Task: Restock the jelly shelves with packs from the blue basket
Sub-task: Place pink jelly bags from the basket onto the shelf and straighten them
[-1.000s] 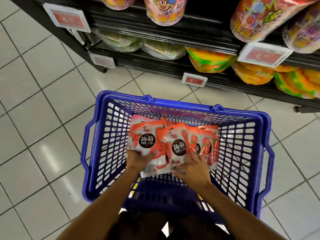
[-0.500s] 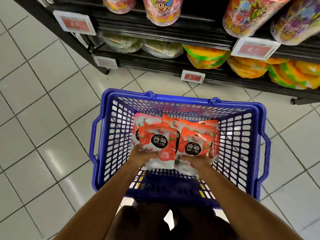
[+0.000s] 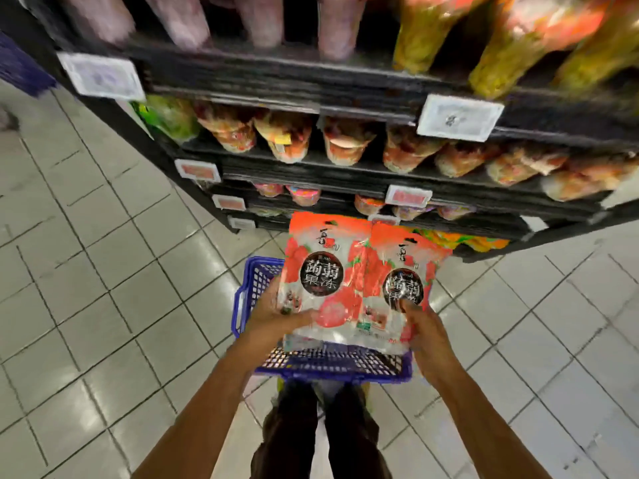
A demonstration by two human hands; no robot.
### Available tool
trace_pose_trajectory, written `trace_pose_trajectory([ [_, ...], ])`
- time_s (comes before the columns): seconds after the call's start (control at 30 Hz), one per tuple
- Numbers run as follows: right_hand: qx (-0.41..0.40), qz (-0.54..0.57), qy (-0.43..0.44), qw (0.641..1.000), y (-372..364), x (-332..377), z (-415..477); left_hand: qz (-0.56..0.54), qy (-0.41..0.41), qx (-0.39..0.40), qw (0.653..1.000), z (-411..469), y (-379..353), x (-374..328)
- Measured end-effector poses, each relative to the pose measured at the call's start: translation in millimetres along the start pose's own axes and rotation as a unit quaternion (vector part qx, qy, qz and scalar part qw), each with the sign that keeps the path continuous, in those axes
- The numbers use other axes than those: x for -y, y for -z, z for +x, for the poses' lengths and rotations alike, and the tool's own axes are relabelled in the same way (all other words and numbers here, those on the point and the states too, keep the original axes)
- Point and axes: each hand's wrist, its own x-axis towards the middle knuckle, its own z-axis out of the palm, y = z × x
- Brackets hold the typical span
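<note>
I hold two red and white jelly packs side by side, raised above the blue basket (image 3: 254, 288) on the floor. My left hand (image 3: 276, 314) grips the bottom edge of the left jelly pack (image 3: 323, 271), thumb across its front. My right hand (image 3: 423, 331) grips the lower right corner of the right jelly pack (image 3: 397, 267). The packs hide most of the basket's inside. Black jelly shelves (image 3: 311, 167) rise just beyond the packs, stocked with cups and bags.
Price tags (image 3: 458, 117) clip to the shelf edges. Orange and yellow bags (image 3: 463, 242) lie on the lowest shelf right of the packs. White tiled floor (image 3: 103, 271) spreads left and right. My legs stand right behind the basket.
Both hands have lifted the two packs up out of the basket toward the shelves. The view has tilted up, showing more shelf levels and less of the basket.
</note>
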Motion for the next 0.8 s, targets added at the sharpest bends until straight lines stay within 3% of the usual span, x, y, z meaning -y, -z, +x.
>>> trace_pose_trajectory([
  [0.37, -0.011, -0.003, 0.249, 0.968, -6.2, 207.0, -167.1, 0.040, -0.157, 0.066, 0.985, -135.5, -60.1, -242.8],
  [0.57, -0.011, 0.020, 0.310, 0.950, -7.6, 273.6, -229.6, 0.045, -0.246, 0.127, 0.960, -183.7, -77.2, -313.7],
  [0.7, 0.007, 0.026, 0.342, 0.939, -13.7, 303.2, -263.6, 0.043, -0.283, 0.125, 0.950, -203.6, -80.8, -347.3],
  [0.8, -0.023, 0.028, 0.371, 0.928, -20.1, 312.8, -282.9, 0.066, -0.319, 0.140, 0.935, -213.3, -78.7, -366.2],
])
